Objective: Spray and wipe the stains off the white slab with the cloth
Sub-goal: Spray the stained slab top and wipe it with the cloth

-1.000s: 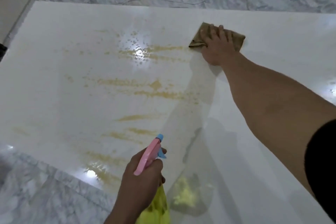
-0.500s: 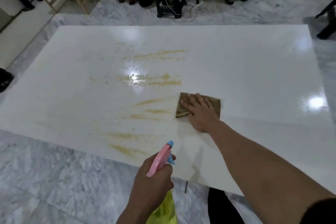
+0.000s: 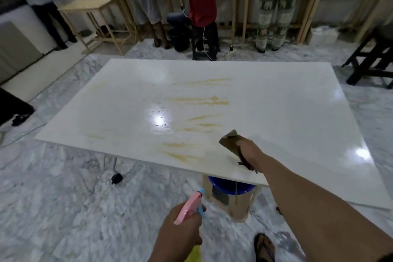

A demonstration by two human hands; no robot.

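Cloth (image 3: 230, 142) in right hand (image 3: 248, 151)

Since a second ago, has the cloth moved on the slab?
Yes. The brown cloth went from the far stains to the white slab's near edge, gripped by the right hand.

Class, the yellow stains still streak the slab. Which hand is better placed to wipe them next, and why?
The right hand: it grips the cloth over the slab, beside the stains. The left hand holds the spray bottle off the slab.
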